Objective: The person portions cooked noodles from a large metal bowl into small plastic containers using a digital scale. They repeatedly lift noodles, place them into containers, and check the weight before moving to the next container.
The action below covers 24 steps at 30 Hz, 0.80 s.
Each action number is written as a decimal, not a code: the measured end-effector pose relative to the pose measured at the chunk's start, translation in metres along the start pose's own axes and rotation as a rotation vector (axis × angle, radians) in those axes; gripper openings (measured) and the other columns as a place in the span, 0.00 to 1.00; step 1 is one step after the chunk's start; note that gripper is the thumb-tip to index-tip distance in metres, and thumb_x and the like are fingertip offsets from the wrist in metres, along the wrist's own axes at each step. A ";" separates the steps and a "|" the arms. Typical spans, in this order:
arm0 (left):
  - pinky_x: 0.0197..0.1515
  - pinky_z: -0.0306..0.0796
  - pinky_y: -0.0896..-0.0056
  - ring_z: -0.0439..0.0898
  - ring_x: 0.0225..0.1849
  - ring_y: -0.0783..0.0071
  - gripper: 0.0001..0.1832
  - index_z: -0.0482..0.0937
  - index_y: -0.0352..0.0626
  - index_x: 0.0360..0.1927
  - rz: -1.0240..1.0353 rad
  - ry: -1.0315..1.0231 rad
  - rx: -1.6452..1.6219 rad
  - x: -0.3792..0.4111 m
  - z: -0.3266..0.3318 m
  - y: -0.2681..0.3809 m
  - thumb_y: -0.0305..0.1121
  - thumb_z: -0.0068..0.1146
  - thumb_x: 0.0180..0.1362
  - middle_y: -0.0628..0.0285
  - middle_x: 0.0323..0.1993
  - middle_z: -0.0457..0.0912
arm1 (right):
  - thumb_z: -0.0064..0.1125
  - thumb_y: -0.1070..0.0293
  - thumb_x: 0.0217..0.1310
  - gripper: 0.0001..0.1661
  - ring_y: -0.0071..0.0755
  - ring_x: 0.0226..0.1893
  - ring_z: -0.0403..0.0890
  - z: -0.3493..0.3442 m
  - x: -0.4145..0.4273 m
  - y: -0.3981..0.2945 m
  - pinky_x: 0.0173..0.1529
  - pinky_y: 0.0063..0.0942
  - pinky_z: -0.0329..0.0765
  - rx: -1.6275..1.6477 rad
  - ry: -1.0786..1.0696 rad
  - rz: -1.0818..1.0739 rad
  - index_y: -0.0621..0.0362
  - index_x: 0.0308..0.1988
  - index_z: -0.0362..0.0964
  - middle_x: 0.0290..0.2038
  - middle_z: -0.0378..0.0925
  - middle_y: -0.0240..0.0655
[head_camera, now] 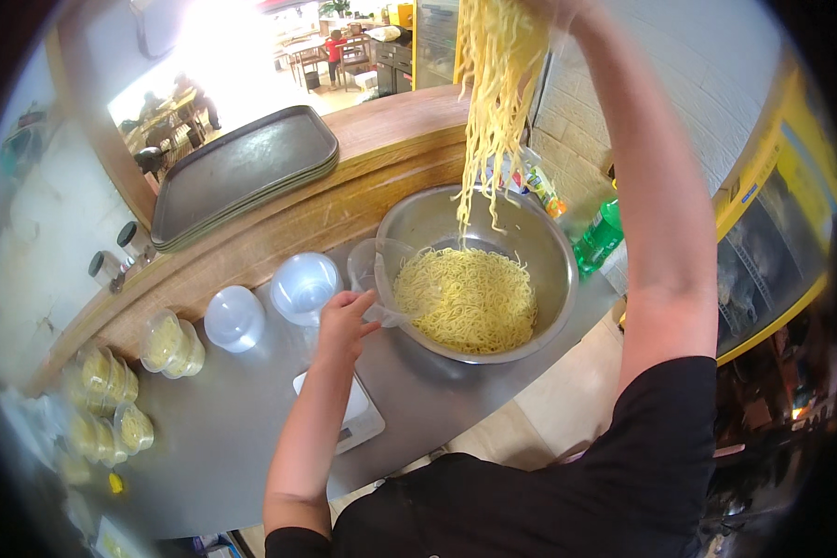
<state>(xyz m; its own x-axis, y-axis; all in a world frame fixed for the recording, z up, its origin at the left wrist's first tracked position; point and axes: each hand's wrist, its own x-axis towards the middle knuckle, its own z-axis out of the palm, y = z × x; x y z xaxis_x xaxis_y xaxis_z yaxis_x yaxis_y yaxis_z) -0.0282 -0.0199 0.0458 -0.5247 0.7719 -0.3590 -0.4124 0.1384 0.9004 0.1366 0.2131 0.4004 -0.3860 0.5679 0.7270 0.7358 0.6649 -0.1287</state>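
Note:
A long bunch of yellow noodles (502,91) hangs from my right hand (554,8), raised at the top edge and partly cut off. Beneath it, a large steel bowl (565,279) holds a heap of noodles (467,300). My left hand (347,319) grips a clear plastic container (389,314) at the bowl's left rim; part of the container reaches over the noodles. Another clear round piece (363,261) is beside the bowl. A white digital scale (366,422) lies under my left forearm. Stacked clear bowls (307,286) and more clear containers (234,318) stand left of the hand.
Several noodle-filled tubs (171,345) are on the left of the metal counter (216,446). Stacked dark trays (251,174) rest on the wooden ledge (397,125). A green bottle (600,237) and a colourful packet (544,188) are behind the bowl. People are in the room beyond.

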 end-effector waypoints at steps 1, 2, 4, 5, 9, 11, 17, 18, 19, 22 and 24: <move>0.37 0.73 0.55 0.70 0.36 0.72 0.07 0.69 0.45 0.25 -0.017 -0.049 0.009 0.009 0.016 -0.006 0.30 0.56 0.50 0.66 0.32 0.68 | 0.47 0.65 0.46 0.13 0.44 0.32 0.76 -0.015 0.003 0.005 0.35 0.37 0.71 -0.061 0.034 -0.056 0.59 0.31 0.74 0.31 0.75 0.47; 0.37 0.73 0.55 0.70 0.36 0.71 0.07 0.69 0.45 0.25 -0.035 -0.098 0.019 0.018 0.032 -0.014 0.31 0.57 0.49 0.65 0.31 0.68 | 0.47 0.64 0.46 0.14 0.44 0.32 0.76 -0.027 0.009 0.013 0.35 0.37 0.71 -0.121 0.063 -0.113 0.59 0.31 0.74 0.31 0.75 0.47; 0.37 0.74 0.54 0.70 0.36 0.70 0.08 0.68 0.44 0.26 -0.058 -0.099 0.031 0.027 0.046 -0.025 0.31 0.57 0.48 0.65 0.31 0.68 | 0.46 0.64 0.47 0.14 0.44 0.32 0.76 -0.029 0.009 0.013 0.36 0.37 0.71 -0.164 0.061 -0.154 0.59 0.32 0.74 0.31 0.75 0.47; 0.37 0.74 0.54 0.70 0.36 0.69 0.08 0.68 0.44 0.26 -0.062 -0.097 0.025 0.029 0.054 -0.028 0.31 0.57 0.48 0.65 0.31 0.67 | 0.46 0.64 0.47 0.14 0.44 0.32 0.76 -0.031 0.009 0.011 0.36 0.36 0.71 -0.192 0.042 -0.132 0.59 0.32 0.74 0.31 0.75 0.47; 0.37 0.74 0.55 0.71 0.36 0.69 0.07 0.69 0.44 0.27 -0.078 -0.038 -0.067 0.026 0.051 -0.035 0.29 0.56 0.48 0.65 0.32 0.67 | 0.47 0.62 0.50 0.14 0.39 0.32 0.76 0.010 -0.045 -0.018 0.37 0.31 0.72 -0.007 -0.146 -0.061 0.59 0.31 0.74 0.34 0.76 0.43; 0.37 0.74 0.55 0.71 0.35 0.69 0.06 0.69 0.43 0.27 -0.064 -0.061 -0.114 0.024 0.051 -0.036 0.27 0.55 0.47 0.65 0.31 0.67 | 0.51 0.63 0.45 0.18 0.30 0.30 0.77 0.041 -0.078 -0.009 0.35 0.27 0.74 0.279 -0.458 0.037 0.56 0.39 0.71 0.31 0.77 0.40; 0.38 0.75 0.55 0.72 0.31 0.70 0.03 0.69 0.37 0.25 -0.043 -0.098 -0.171 0.029 0.064 -0.038 0.22 0.51 0.47 0.62 0.27 0.69 | 0.61 0.62 0.40 0.29 0.31 0.36 0.76 0.107 -0.185 0.012 0.38 0.25 0.75 0.495 -1.005 -0.015 0.53 0.48 0.69 0.42 0.74 0.40; 0.38 0.75 0.55 0.73 0.31 0.70 0.03 0.69 0.36 0.25 -0.027 -0.089 -0.171 0.029 0.063 -0.037 0.21 0.50 0.47 0.62 0.27 0.69 | 0.61 0.64 0.41 0.26 0.28 0.34 0.76 0.112 -0.192 0.013 0.37 0.23 0.75 0.552 -1.011 0.020 0.54 0.46 0.70 0.41 0.74 0.39; 0.37 0.76 0.56 0.73 0.31 0.70 0.03 0.69 0.36 0.25 -0.042 -0.080 -0.146 0.030 0.060 -0.041 0.21 0.50 0.47 0.61 0.27 0.69 | 0.60 0.66 0.42 0.23 0.26 0.31 0.76 0.120 -0.199 0.016 0.36 0.22 0.75 0.609 -1.016 0.059 0.56 0.43 0.72 0.41 0.74 0.38; 0.36 0.76 0.58 0.73 0.32 0.70 0.02 0.69 0.35 0.26 -0.075 -0.073 -0.115 0.032 0.049 -0.055 0.21 0.49 0.47 0.61 0.27 0.70 | 0.60 0.68 0.45 0.19 0.19 0.27 0.75 0.154 -0.199 0.048 0.32 0.21 0.74 0.750 -0.834 0.072 0.56 0.42 0.72 0.38 0.75 0.36; 0.36 0.75 0.58 0.73 0.32 0.70 0.02 0.69 0.35 0.26 -0.073 -0.115 -0.155 0.030 0.046 -0.056 0.21 0.48 0.48 0.61 0.27 0.71 | 0.61 0.63 0.46 0.21 0.18 0.26 0.75 0.176 -0.205 0.071 0.31 0.19 0.73 0.780 -0.669 -0.020 0.57 0.43 0.72 0.37 0.76 0.34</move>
<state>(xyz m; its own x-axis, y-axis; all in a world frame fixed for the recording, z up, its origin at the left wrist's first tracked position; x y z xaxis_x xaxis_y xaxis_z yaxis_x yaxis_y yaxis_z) 0.0132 0.0244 -0.0045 -0.4046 0.8301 -0.3837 -0.5610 0.1061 0.8210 0.1699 0.2299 0.1235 -0.8010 0.5485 0.2398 0.2515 0.6719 -0.6967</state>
